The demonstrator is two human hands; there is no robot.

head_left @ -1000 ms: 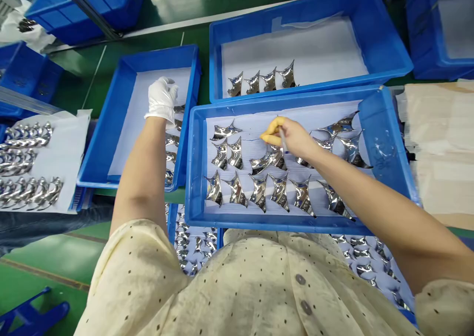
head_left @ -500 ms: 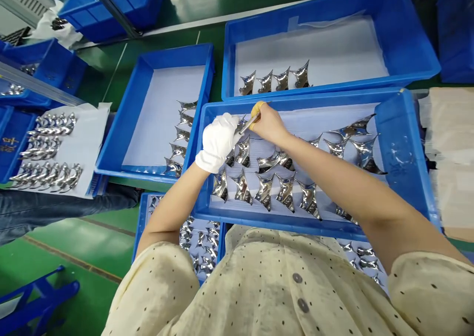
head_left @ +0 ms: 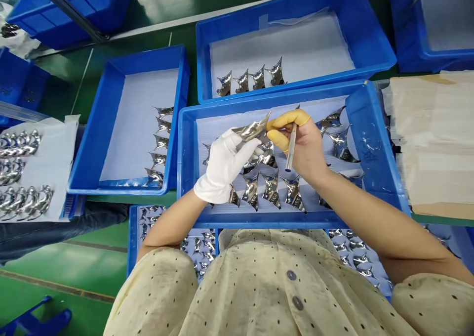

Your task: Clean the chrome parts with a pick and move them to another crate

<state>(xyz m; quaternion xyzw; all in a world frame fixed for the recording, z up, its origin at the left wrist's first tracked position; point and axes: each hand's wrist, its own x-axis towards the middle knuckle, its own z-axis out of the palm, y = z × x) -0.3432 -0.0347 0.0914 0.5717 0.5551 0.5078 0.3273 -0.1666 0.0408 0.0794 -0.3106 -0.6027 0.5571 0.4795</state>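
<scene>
My left hand [head_left: 222,165], in a white glove, is closed on a shiny, pointed metal part [head_left: 254,130], held above the near blue tray [head_left: 374,143]. My right hand [head_left: 301,146] wears yellow finger cots on thumb and forefinger. It pinches the same part's right tip and grips a thin metal pen-like tool [head_left: 291,143] in its palm. Under both hands, several more shiny parts [head_left: 272,190] lie in rows on white paper in that tray.
A left blue tray [head_left: 111,113] holds a column of parts along its right side. A far blue tray [head_left: 370,44] holds a short row of parts. More parts lie on white paper [head_left: 55,163] at far left and in bins below. Paper sheets [head_left: 433,138] are stacked right.
My left hand came from the left tray to the near tray and took up a part. Both hands have lifted it and drawn it toward the tray's middle.
</scene>
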